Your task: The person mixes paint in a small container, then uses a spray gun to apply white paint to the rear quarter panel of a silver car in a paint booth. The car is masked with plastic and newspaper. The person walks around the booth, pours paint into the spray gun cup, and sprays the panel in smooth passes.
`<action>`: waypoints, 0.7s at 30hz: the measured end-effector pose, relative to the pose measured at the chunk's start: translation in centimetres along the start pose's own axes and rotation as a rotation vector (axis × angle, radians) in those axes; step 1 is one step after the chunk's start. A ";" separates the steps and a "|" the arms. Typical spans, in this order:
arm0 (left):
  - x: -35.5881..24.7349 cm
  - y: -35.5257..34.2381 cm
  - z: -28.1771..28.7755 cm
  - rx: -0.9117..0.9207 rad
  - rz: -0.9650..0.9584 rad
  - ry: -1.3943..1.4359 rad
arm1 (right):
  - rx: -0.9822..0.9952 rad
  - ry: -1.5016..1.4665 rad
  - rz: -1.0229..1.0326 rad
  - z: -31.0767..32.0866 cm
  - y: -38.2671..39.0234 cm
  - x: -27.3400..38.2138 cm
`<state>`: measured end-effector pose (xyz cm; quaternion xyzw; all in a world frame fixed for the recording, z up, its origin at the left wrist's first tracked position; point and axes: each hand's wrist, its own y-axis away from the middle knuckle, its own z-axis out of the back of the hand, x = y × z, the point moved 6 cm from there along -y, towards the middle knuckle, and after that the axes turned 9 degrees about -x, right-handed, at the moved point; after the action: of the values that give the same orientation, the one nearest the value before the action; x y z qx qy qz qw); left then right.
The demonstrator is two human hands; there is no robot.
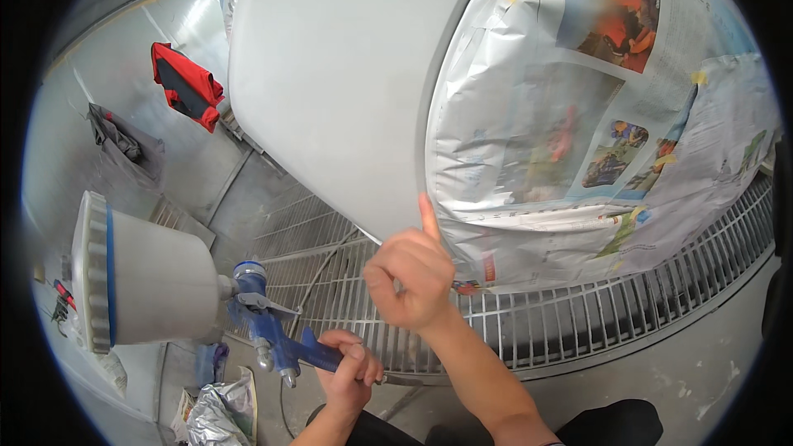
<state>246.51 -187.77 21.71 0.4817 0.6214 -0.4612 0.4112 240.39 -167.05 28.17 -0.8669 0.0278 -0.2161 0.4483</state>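
Note:
My left hand (350, 370) is wrapped round the handle of a blue spray gun (277, 334). The gun lies tilted on its side, with its large white paint cup (161, 277) out to the left. In front of me is a smooth, light grey car body panel (339, 83). My right hand (410, 278) holds nothing. Its index finger is stretched up to the panel's lower right edge, by the masking paper, while its other fingers are curled. Whether the fingertip touches the panel, I cannot tell. Printed newspaper (512, 140) taped with yellow tape covers the area right of the panel.
A metal floor grating (595, 314) runs beneath the panel. Red and black cloth (188, 87) and a grey plastic bag (124, 144) hang at the left wall. Crumpled silver foil and paper (219, 413) lie low on the left. A thin hose (285, 413) trails below the gun.

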 end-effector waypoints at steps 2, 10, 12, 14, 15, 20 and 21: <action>0.4 -0.2 0.1 0.006 0.007 0.006 | -0.007 0.003 0.014 -0.3 -0.1 -0.5; 0.7 -0.7 0.2 0.002 0.019 0.011 | -0.039 -0.015 0.029 -0.7 -0.7 -1.3; 0.8 -0.8 0.2 0.000 0.021 0.006 | -0.042 -0.010 0.032 -0.7 -0.7 -1.4; 1.0 -0.9 0.4 -0.002 0.025 0.006 | -0.046 -0.011 0.031 -0.7 -0.8 -1.6; 1.0 -0.9 0.4 -0.003 0.026 0.005 | -0.043 -0.011 0.022 -0.6 -0.8 -1.6; 1.1 -1.0 0.4 0.012 0.021 0.002 | -0.043 -0.012 0.001 -0.7 -0.8 -1.7; 1.1 -0.9 0.4 0.015 0.019 0.002 | -0.049 -0.012 0.005 -0.7 -0.7 -1.8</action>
<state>245.39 -188.01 20.72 0.4912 0.6137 -0.4612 0.4115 238.43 -166.73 28.46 -0.8790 0.0326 -0.2090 0.4274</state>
